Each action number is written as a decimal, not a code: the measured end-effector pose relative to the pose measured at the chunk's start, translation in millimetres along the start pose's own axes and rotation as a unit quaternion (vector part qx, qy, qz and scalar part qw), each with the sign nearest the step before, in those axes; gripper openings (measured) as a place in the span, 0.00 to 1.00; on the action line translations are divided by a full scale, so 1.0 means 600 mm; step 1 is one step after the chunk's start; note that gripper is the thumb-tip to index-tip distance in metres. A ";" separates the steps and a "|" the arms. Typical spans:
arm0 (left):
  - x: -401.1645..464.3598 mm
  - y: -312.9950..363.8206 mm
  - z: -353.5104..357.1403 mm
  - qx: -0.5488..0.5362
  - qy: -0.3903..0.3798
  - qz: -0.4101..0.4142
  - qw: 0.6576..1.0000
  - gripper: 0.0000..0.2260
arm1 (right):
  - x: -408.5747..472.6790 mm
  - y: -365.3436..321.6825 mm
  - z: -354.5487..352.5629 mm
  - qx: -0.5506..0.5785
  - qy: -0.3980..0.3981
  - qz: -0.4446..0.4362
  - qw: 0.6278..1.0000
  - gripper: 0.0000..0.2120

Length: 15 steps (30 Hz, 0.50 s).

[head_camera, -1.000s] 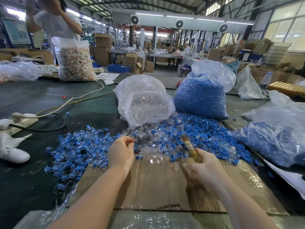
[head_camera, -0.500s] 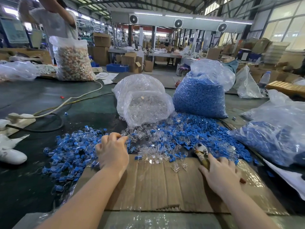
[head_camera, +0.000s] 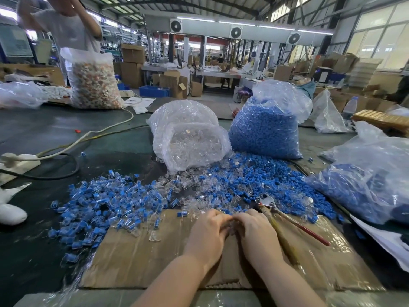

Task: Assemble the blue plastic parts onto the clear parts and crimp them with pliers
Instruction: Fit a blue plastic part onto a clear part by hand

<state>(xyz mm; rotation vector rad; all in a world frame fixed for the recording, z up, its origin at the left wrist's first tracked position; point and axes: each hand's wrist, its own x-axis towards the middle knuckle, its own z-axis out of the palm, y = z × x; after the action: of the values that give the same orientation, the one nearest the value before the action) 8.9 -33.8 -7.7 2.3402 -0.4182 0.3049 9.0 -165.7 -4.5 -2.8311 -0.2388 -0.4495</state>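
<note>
My left hand [head_camera: 208, 231] and my right hand [head_camera: 256, 233] meet fingertip to fingertip over the cardboard sheet [head_camera: 143, 262]. Their curled fingers pinch a small clear part between them, and most of it is hidden. The pliers [head_camera: 269, 203] lie on the cardboard just right of my right hand, with the handles pointing toward me. Beyond my hands lie loose clear parts [head_camera: 188, 187] and loose blue parts [head_camera: 254, 178]. A pile of joined blue-and-clear pieces [head_camera: 106, 202] spreads to the left.
A bag of clear parts [head_camera: 190, 138] and a bag of blue parts [head_camera: 263, 129] stand behind the piles. Another bag of blue pieces [head_camera: 365, 185] lies at the right. A power strip with cables [head_camera: 20, 160] is at the left. A person [head_camera: 66, 25] stands behind a filled bag [head_camera: 93, 83].
My right hand has let go of the pliers, which now lie on the cardboard. Both hands have moved in from the piles and come together at the middle.
</note>
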 end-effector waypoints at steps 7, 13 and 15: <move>-0.007 -0.004 -0.008 -0.046 0.056 -0.044 0.996 0.07 | 0.004 -0.015 0.007 0.056 0.018 -0.008 0.998 0.08; -0.011 -0.005 -0.007 -0.066 0.070 -0.083 0.992 0.05 | 0.012 -0.010 0.010 0.054 0.067 0.019 0.996 0.22; -0.012 -0.005 -0.006 -0.081 0.080 -0.094 0.989 0.05 | 0.015 -0.006 0.012 -0.001 0.032 0.012 0.999 0.24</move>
<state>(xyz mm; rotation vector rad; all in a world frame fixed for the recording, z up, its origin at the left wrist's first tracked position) 3.4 -27.4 -9.3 2.1577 -0.1368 0.3502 18.8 -159.4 -7.2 -2.8130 -0.1903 -0.5332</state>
